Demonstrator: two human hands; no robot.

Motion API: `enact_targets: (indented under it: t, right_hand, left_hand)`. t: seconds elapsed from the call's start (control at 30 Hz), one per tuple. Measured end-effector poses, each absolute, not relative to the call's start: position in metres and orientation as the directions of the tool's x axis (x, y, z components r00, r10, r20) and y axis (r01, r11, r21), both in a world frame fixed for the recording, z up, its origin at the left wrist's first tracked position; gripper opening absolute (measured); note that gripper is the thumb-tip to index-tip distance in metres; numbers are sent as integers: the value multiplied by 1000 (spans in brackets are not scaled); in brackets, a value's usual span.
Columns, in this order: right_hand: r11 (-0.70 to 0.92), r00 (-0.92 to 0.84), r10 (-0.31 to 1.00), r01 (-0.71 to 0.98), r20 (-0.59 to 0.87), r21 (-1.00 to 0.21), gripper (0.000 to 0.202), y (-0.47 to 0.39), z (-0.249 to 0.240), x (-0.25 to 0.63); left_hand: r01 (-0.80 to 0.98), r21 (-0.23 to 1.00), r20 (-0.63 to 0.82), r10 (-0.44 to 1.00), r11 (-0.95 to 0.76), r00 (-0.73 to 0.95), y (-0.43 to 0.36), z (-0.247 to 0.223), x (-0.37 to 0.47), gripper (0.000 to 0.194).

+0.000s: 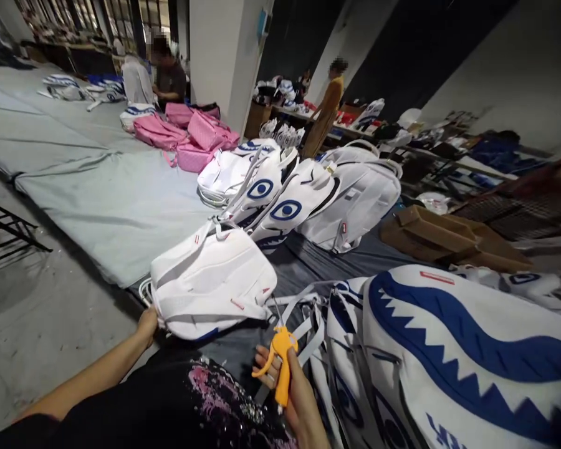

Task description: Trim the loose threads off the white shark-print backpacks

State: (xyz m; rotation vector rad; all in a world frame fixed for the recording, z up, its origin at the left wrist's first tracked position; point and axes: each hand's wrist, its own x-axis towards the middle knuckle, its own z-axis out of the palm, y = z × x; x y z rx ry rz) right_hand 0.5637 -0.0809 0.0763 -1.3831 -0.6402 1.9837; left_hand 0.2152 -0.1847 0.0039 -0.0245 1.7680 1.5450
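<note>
White backpack point(215, 280) in left fingers point(151, 317)

left hand point(148, 324): fingers mostly hidden behind white backpack point(215, 280). toothed bag point(467, 349) cut by bottom edge; black rack point(28, 237) by left edge.

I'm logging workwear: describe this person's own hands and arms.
The left hand and right hand wear no gloves. A black sleeve leaves the left forearm bare; no right sleeve is in view. The black shirt has a pink and whitish splatter print.
</note>
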Motion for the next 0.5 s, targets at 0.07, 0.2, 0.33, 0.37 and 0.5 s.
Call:
enact_targets:
  t: [0.07, 0.2, 0.33, 0.37, 0.5]
  right_hand:
    - [-679, -273, 732, -218, -624, -701, 66, -79, 88, 560]
    - [-659, -305, 716, 3, -628, -753, 75, -77, 94, 529]
    - [-538, -517, 649, 206, -558, -817, 74, -105, 85, 471]
    - [-502, -548, 654, 201, -522, -841, 73, -112, 84, 460]
    - [-427, -413, 785, 178, -461, -887, 78, -105, 97, 458]
  left_hand:
    - [-327, 868, -466, 386, 374, -796, -189, 17, 208, 27]
    - [130, 921, -121, 587, 368, -800, -166, 51, 211, 68]
    - [-273, 936, -320, 856, 221, -406, -113, 75, 260, 89]
    - [-314, 925, -318, 891, 216, -323, -102, 80, 269, 93]
    - [174, 970, -119, 953, 172, -278, -81, 94, 238, 80]
